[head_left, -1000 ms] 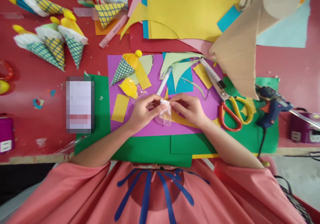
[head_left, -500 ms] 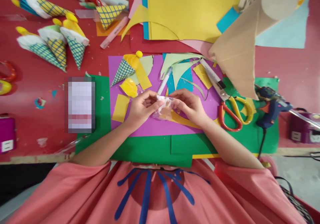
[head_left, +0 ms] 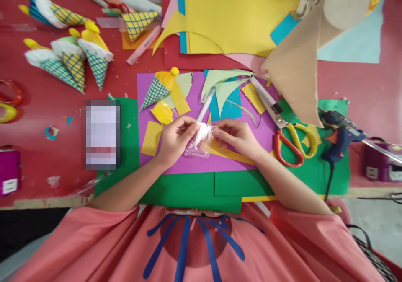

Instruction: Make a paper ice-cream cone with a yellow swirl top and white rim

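Centre of frame: we note a crumpled clear packet [head_left: 196, 150] with soft white material [head_left: 204, 132] in it, held up over a purple sheet [head_left: 176, 164]. The left hand [head_left: 176, 139] has thumb and fingertips closed on its upper left edge; the right hand [head_left: 240, 137] pinches the right side, its remaining fingers curled. We judge the two-sided grip serves to steady the limp film; whether the packet's mouth is parted we cannot tell. Scissors [head_left: 282, 122] lie right of centre, handles toward the lower edge, probably for easy reach. A glue gun [head_left: 341, 137] rests at the right, perhaps set aside to keep its nozzle off the work. Patterned paper cones [head_left: 97, 62] are grouped at upper left, apparently clear of the working area. Surface: red tabletop [head_left: 40, 106], scraps scattered at left, green sheets [head_left: 179, 187] under the purple one, a large yellow sheet [head_left: 245, 14] at top centre, and brown paper [head_left: 292, 64] at upper right. Room: we see only pale floor [head_left: 377, 215] at lower right and a dark area at lower left.
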`<state>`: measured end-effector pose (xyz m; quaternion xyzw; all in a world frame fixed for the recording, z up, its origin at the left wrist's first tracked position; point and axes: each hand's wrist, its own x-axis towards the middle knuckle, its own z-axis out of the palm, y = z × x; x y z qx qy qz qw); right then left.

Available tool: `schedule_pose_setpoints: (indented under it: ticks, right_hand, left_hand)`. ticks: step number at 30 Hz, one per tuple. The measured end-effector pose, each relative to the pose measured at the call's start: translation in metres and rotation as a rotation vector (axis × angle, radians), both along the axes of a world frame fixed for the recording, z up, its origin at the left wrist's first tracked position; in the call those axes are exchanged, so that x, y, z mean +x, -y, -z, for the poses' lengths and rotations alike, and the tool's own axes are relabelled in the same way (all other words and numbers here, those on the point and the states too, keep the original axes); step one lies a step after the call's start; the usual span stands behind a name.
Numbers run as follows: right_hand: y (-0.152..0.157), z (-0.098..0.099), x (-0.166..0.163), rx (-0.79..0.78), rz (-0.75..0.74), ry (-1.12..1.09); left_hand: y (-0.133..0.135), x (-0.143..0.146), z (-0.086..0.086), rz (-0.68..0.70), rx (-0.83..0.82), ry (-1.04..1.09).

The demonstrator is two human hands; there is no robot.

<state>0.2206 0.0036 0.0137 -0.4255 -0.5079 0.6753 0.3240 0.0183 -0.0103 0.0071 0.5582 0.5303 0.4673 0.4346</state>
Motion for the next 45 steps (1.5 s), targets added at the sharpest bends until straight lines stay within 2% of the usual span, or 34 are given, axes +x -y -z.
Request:
schedule_pose_setpoints:
  ticks: [4, 8, 12, 14, 17, 21, 24, 28, 32, 37, 42, 45]
  right_hand:
    - [0.002, -0.003, -0.004, -0.083, 0.001, -0.054]
    - [0.007, -0.002, -0.010, -0.089, 0.026, -0.071]
    - [0.013, 0.006, -0.014, 0.004, 0.071, 0.011]
    - [0.015, 0.009, -0.015, 0.081, 0.084, 0.084]
    - [0.013, 0.008, -0.013, 0.111, 0.050, 0.085]
    - [0.005, 0.002, -0.006, 0.012, 0.040, -0.038]
    - [0.002, 0.000, -0.003, -0.022, 0.058, -0.056]
    - [0.002, -0.001, -0.003, 0.034, 0.021, -0.040]
    - [0.003, -0.003, -0.002, 0.128, 0.018, 0.024]
    - [0.005, -0.004, -0.002, 0.118, 0.031, 0.059]
    - [0.005, -0.002, -0.004, 0.155, 0.050, 0.099]
    - [0.003, -0.001, -0.003, 0.179, 0.053, 0.086]
  left_hand:
    - [0.002, 0.001, -0.001, 0.087, 0.032, -0.067]
    - [0.004, 0.004, -0.002, 0.162, 0.128, -0.218]
    - [0.008, 0.007, -0.001, 0.153, 0.321, -0.409]
    - [0.009, 0.008, 0.000, 0.172, 0.361, -0.475]
    - [0.008, 0.007, 0.001, 0.191, 0.314, -0.503]
    - [0.004, 0.002, 0.001, 0.071, 0.277, -0.429]
    - [0.002, 0.001, 0.001, 0.043, 0.278, -0.374]
    - [0.003, 0.001, 0.002, 0.026, 0.259, -0.345]
    - [0.003, 0.000, 0.003, 0.040, 0.215, -0.402]
    - [0.002, 0.000, 0.002, 0.028, 0.169, -0.363]
    - [0.005, 0.002, 0.002, 0.155, 0.010, -0.100]
    - [0.004, 0.004, 0.000, 0.190, -0.098, -0.043]
